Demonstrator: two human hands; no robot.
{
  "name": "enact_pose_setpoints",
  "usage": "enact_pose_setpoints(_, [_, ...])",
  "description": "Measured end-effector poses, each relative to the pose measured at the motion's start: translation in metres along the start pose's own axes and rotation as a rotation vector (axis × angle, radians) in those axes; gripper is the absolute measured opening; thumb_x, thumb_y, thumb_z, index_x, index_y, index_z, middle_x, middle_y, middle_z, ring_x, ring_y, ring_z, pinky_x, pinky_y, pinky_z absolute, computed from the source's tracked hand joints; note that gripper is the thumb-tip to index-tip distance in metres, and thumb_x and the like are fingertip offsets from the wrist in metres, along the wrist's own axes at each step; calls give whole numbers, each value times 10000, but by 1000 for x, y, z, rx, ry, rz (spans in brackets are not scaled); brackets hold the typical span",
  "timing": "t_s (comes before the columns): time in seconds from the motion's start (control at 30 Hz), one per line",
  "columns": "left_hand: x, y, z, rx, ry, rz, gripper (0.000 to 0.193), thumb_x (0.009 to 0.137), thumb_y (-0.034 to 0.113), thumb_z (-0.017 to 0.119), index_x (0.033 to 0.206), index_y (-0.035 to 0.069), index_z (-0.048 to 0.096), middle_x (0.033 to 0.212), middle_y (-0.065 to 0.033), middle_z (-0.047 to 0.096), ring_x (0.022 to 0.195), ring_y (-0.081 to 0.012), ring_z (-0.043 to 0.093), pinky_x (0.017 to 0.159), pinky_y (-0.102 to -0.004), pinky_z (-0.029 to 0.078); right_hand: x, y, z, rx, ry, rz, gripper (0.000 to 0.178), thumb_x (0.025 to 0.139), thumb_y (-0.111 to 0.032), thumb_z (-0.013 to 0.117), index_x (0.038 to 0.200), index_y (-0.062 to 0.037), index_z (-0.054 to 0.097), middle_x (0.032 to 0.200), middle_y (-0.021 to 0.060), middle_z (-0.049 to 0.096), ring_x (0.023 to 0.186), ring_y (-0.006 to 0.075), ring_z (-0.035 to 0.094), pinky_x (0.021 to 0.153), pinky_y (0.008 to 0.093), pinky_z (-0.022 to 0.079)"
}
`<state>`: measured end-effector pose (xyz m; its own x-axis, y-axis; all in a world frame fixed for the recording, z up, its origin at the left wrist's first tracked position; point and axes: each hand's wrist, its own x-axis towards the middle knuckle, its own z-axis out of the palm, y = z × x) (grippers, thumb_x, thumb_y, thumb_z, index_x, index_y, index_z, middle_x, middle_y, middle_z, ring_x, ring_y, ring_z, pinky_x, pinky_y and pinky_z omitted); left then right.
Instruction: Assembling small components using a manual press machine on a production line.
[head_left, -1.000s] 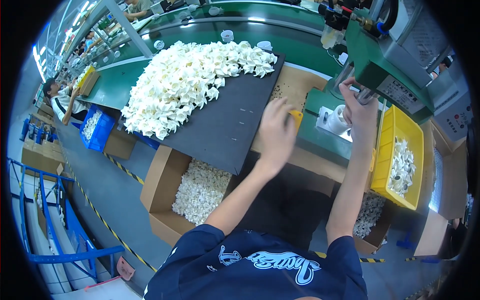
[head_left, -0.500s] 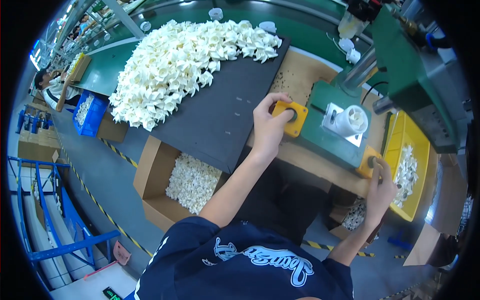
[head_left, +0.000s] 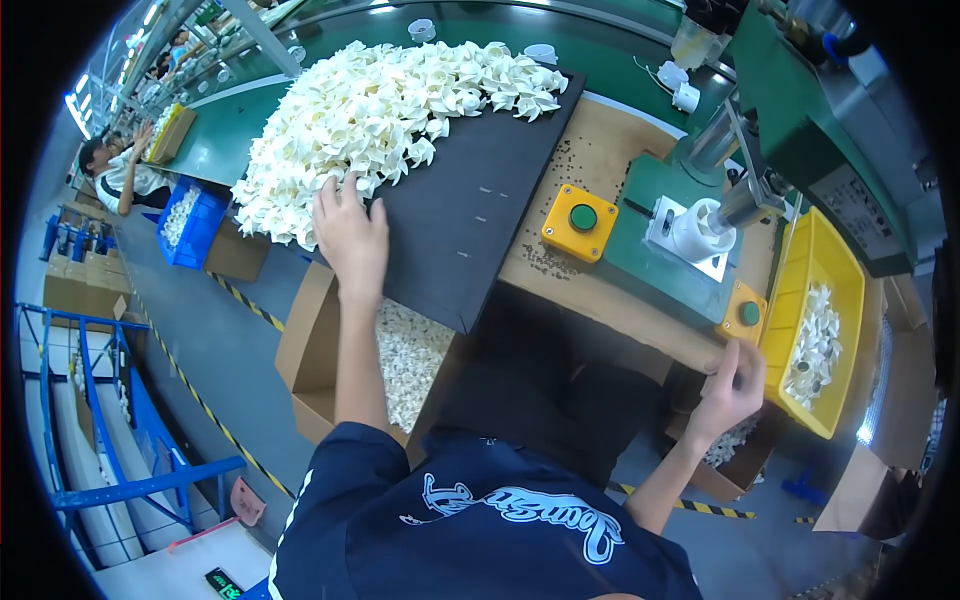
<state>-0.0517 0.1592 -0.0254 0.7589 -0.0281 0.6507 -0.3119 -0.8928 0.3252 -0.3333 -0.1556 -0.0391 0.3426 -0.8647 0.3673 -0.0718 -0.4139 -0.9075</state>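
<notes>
Far left: 1 blue rack, 1 co-worker behind it, 1 blue bin of white pieces at the near edge of the green conveyor. Next, 1 cardboard box of white pieces, under the near edge of the black board. On the board: 1 heap of white flower-shaped pieces, too many to count, covering the far-left corner and running along the far edge; near-right corner bare. Left hand at the heap's near side, over the board's near-left edge, fingers loosely spread, fingertips at the pieces, no piece seen in grip. Past the board's far edge, 2 white caps: first cap, second cap. Right of the board, on the brown counter: 2 yellow button boxes, 1 green button each. Left button box by the board's right edge, right button box at the counter's near-right corner. Between them, 1 green press base carrying 1 white cup in its fixture, ram close above; can't tell if touching. Right hand just off that near-right corner, fingers curled in toward the thumb; can't tell if it holds anything. Far right: 1 yellow bin, more white pieces inside, uncountable.
</notes>
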Motion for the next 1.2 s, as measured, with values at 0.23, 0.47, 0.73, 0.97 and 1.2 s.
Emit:
enact_pose_setpoints(0.23, [-1,-30,14,233,-40,326,306,815,43,675,1119,21,647,1116,-149,644,1099,-341,563,978,-416,435,62,-67,57,225,-246,-125,422,814,-154,776,1146,23,584,672,-14,498,616,42,441,576,199,349])
enact_pose_setpoints(0.47, [-10,-41,7,-235,-270,277,278,802,-14,660,1079,-2,661,1059,-137,661,979,-326,609,893,-374,478,108,-71,44,-191,-472,-76,451,803,-279,787,1119,-9,613,848,26,620,733,84,541,660,222,421])
enact_pose_setpoints(0.73, [6,-21,-14,-973,-442,-325,169,906,85,624,1045,-5,658,965,-117,646,821,-162,616,743,-292,501,120,-22,-41,-668,354,-54,470,822,-312,784,1152,-18,625,717,61,585,658,101,520,625,252,439])
enact_pose_setpoints(0.97, [-15,112,5,-1079,-683,-451,201,928,217,599,930,24,655,788,-15,577,723,-101,543,581,-277,449,107,-74,92,110,-353,-233,306,804,-153,785,1043,-28,642,607,-63,458,522,20,362,474,213,246])
enact_pose_setpoints(1.2, [-35,240,7,-1152,-351,346,93,851,58,606,893,-25,596,875,-180,538,782,-351,581,704,-403,480,118,-86,104,279,-278,-41,203,795,-143,789,869,-25,641,637,-62,490,505,11,384,438,208,230])
